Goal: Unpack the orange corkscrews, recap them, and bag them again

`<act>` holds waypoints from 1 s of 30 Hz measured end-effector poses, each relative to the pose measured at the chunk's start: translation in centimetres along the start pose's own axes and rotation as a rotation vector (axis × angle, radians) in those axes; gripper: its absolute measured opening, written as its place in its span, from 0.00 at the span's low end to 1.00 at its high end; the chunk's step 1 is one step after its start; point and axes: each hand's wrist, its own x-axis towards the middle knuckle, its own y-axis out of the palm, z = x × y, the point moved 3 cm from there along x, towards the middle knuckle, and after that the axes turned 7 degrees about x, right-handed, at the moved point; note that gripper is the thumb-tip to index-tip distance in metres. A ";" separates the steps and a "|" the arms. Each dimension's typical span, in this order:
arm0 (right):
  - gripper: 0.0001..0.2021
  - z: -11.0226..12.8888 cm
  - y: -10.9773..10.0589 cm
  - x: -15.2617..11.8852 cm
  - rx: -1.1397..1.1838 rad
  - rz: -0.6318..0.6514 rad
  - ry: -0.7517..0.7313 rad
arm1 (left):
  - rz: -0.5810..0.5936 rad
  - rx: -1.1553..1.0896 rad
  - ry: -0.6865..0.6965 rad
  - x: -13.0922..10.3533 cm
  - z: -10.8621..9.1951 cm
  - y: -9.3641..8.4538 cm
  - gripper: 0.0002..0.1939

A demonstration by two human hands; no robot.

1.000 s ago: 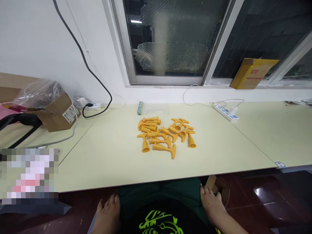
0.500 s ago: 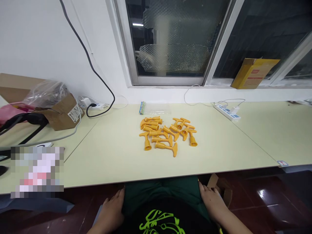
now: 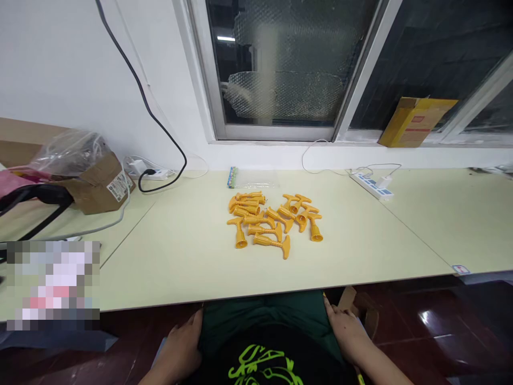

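One pale desk (image 3: pixel 372 246); one window (image 3: pixel 280 96) at twelve o'clock from its middle. One brown carton (image 3: pixel 100 184) just past nine; one yellow carton (image 3: pixel 419 123) against the window at two. Left hand (image 3: pixel 183 339) at seven, right hand (image 3: pixel 347 329) at five, beside the lap (image 3: pixel 268 310); how open, or holding what, I cannot tell. One power strip (image 3: pixel 163 175) at ten, a second strip (image 3: pixel 371 188) at two; one clear bag (image 3: pixel 256 177) at eleven. Roughly thirteen orange T-handled pieces (image 3: pixel 264 240), overlapping, mid-desk.

no text can be read on the carton label (image 3: pixel 119 186) or black shirt (image 3: pixel 264 359).
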 end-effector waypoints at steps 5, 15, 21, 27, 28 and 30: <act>0.45 0.0 -1.0 -0.2 0.039 0.000 0.035 | 0.014 0.068 -0.046 0.3 0.3 0.5 0.45; 0.40 -0.5 -1.2 0.3 0.024 0.007 0.086 | 0.059 0.142 -0.071 0.7 0.8 1.0 0.43; 0.39 0.0 -1.8 0.4 -0.018 0.038 0.095 | 0.051 0.132 -0.066 0.9 1.2 1.3 0.43; 0.39 0.4 -2.2 0.2 0.014 0.026 0.096 | 0.070 0.152 -0.070 0.7 1.2 1.2 0.43; 0.40 0.3 -2.2 0.2 0.022 0.029 0.096 | 0.070 0.148 -0.065 0.6 1.1 1.1 0.43; 0.41 0.2 -2.2 0.2 0.032 0.032 0.088 | 0.074 0.135 -0.053 0.6 1.0 0.8 0.42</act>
